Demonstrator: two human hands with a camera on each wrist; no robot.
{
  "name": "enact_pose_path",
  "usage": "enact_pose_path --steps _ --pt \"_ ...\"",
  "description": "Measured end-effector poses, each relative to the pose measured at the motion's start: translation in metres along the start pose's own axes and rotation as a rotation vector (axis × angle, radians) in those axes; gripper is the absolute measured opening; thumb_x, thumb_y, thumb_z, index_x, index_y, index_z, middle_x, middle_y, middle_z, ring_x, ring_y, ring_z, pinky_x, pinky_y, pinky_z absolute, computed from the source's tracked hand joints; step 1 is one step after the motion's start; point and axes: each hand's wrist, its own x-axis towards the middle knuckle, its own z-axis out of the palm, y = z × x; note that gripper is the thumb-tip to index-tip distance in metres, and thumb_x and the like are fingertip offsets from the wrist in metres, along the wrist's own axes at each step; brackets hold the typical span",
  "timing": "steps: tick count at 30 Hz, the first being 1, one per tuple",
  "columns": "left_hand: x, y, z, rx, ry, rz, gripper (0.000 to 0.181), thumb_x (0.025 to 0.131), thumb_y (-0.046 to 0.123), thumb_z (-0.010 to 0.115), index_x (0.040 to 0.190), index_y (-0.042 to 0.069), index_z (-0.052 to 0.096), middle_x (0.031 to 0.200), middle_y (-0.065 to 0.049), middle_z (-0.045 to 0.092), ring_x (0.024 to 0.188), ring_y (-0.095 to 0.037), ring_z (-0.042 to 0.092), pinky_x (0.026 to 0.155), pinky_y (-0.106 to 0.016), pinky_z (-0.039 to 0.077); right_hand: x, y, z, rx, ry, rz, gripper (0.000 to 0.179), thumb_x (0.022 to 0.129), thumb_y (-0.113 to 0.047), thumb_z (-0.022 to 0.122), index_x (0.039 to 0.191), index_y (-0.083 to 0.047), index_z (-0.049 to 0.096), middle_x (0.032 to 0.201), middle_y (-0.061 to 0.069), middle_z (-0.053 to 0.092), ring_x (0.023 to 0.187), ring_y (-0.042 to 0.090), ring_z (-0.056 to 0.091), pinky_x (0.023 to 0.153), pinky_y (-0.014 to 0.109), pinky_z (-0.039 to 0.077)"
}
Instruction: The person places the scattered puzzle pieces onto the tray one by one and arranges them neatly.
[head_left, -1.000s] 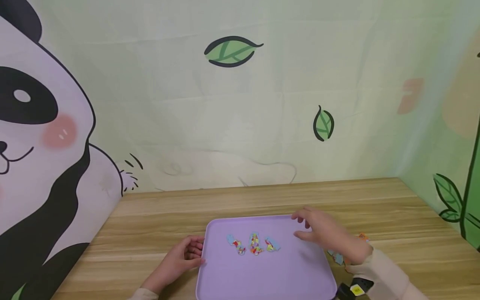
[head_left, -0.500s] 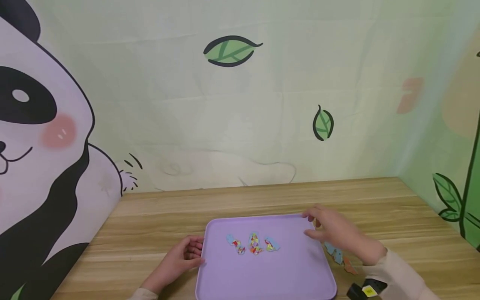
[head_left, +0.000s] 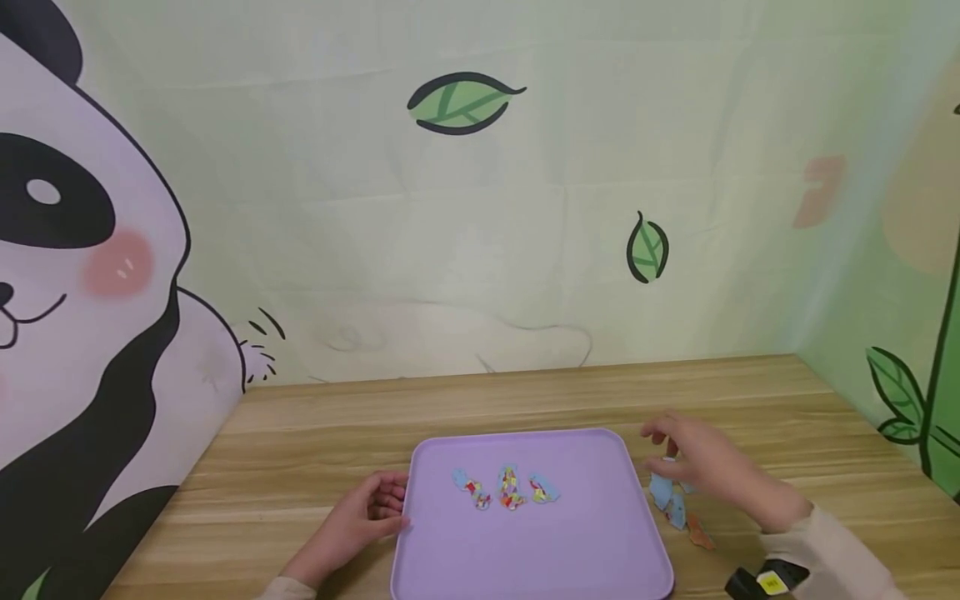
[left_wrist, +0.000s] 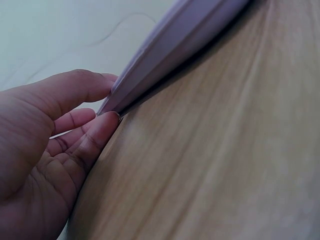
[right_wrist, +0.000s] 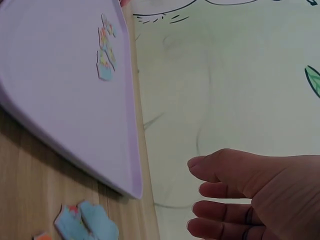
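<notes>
My left hand (head_left: 365,512) holds the left edge of a purple tray (head_left: 525,554); in the left wrist view its thumb and a finger meet the tray's rim (left_wrist: 155,60). Three flat, irregular pieces, light blue with red and yellow print, lie on the tray in a row: a left piece (head_left: 472,489), a middle piece (head_left: 511,486) and a right piece (head_left: 543,489). Beyond the tray's right edge my right hand (head_left: 701,454) hovers over more blue pieces (head_left: 667,496), with its fingers loosely bent. Nothing shows between its fingers in the right wrist view.
An orange-brown piece (head_left: 701,532) lies beside the blue ones on the wooden table (head_left: 337,417). A black device with a yellow label (head_left: 768,581) sits at the right wrist. Behind the table stands a printed wall (head_left: 480,250).
My right hand has moved to the right, off the tray's far right corner and over the loose pieces, uncovering more of them. The left hand, the tray and its three pieces stay put.
</notes>
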Motion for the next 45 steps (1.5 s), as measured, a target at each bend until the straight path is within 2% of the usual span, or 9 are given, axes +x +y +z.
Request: enact_pose_path --steps 6,12,20,26,33,40,45 --pt "0.000 0.001 -0.001 0.000 0.001 0.000 0.056 0.081 0.006 0.073 0.127 -0.012 0.046 0.109 -0.021 0.058 0.090 -0.007 0.058 0.081 -0.018 0.053 -0.006 0.013 0.000 0.011 -0.008 0.051 0.031 0.081 -0.019 0.075 0.105 -0.001 0.065 0.100 0.009 0.066 0.079 0.016 0.059 0.062 0.023 0.048" --pt "0.000 0.001 -0.002 0.002 0.006 -0.001 0.056 0.081 0.005 0.074 0.127 -0.011 0.047 0.109 -0.021 0.058 0.090 -0.008 0.058 0.080 -0.018 0.053 -0.011 0.023 0.000 -0.003 0.008 0.043 0.029 0.081 -0.019 0.075 0.102 -0.001 0.065 0.097 0.009 0.066 0.078 0.016 0.059 0.062 0.023 0.049" --pt "0.001 0.001 0.000 -0.003 -0.003 0.006 0.056 0.081 0.005 0.073 0.127 -0.012 0.047 0.109 -0.022 0.058 0.090 -0.007 0.058 0.080 -0.018 0.053 -0.020 0.040 -0.001 -0.016 -0.012 0.054 0.031 0.078 -0.014 0.076 0.101 0.003 0.065 0.095 0.014 0.068 0.076 0.017 0.059 0.063 0.026 0.051" --pt "0.001 0.001 0.001 0.001 -0.005 0.024 0.055 0.082 0.004 0.073 0.127 -0.013 0.046 0.108 -0.022 0.058 0.089 -0.006 0.057 0.080 -0.018 0.053 -0.028 0.050 0.001 -0.033 -0.007 0.055 0.033 0.078 -0.018 0.078 0.100 0.003 0.066 0.094 0.011 0.067 0.076 0.018 0.060 0.064 0.026 0.051" --pt "0.001 0.000 0.001 0.016 0.000 0.013 0.055 0.081 0.005 0.074 0.127 -0.012 0.047 0.108 -0.022 0.058 0.088 -0.006 0.058 0.080 -0.018 0.053 -0.034 0.057 0.003 -0.077 0.020 0.035 0.034 0.075 -0.019 0.080 0.098 0.002 0.066 0.090 0.008 0.065 0.073 0.015 0.058 0.062 0.024 0.051" --pt "0.001 -0.002 -0.001 0.004 0.001 -0.003 0.056 0.081 0.007 0.074 0.127 -0.011 0.047 0.108 -0.021 0.058 0.089 -0.008 0.058 0.080 -0.018 0.053 -0.037 0.061 0.004 -0.079 -0.020 0.074 0.038 0.074 -0.018 0.079 0.101 0.004 0.065 0.092 0.010 0.065 0.074 0.016 0.061 0.063 0.026 0.053" --pt "0.000 -0.002 -0.001 -0.006 0.001 -0.007 0.056 0.082 0.007 0.074 0.128 -0.011 0.047 0.109 -0.021 0.058 0.090 -0.009 0.058 0.080 -0.018 0.053 -0.040 0.065 0.005 -0.095 -0.015 0.089 0.037 0.073 -0.019 0.080 0.099 0.003 0.065 0.090 0.008 0.064 0.075 0.018 0.062 0.065 0.030 0.055"
